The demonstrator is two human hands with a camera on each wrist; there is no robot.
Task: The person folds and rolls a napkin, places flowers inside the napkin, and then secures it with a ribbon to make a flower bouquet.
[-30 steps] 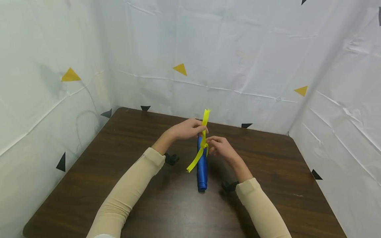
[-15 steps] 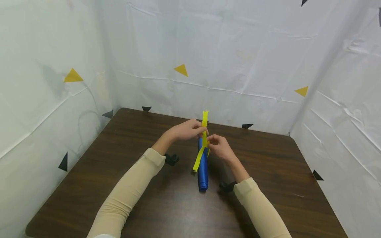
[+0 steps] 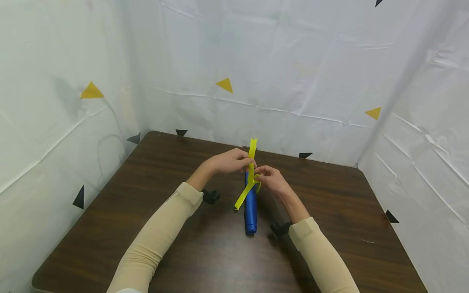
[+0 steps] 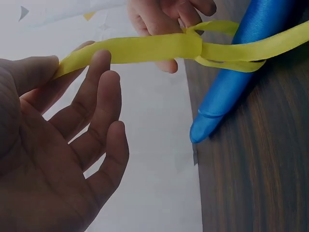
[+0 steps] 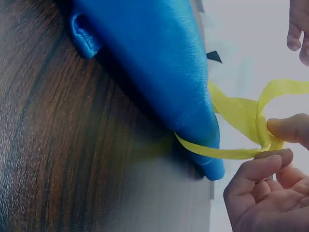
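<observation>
A blue rolled-up satiny cloth (image 3: 250,211) lies lengthwise on the table, its near end towards me. A yellow ribbon (image 3: 242,197) is looped around it, with a crossing or knot above the cloth. My left hand (image 3: 230,160) pinches one tail of the ribbon between thumb and index finger and holds it up; the other fingers are spread loosely in the left wrist view. My right hand (image 3: 274,181) is beside the crossing. In the right wrist view its thumb and fingertips pinch the ribbon (image 5: 241,113) there. The other tail hangs over the cloth's left side.
A dark wood-grain table (image 3: 322,252) carries the cloth. White sheeting (image 3: 293,61) with yellow and black triangular markers rises behind the table and on both sides. Black devices (image 3: 211,197) are strapped at both wrists.
My right fingers have closed in on the ribbon beside the crossing and a small loop now shows there. The lower tail has swung right, then slightly back left. My left hand stays nearly still.
</observation>
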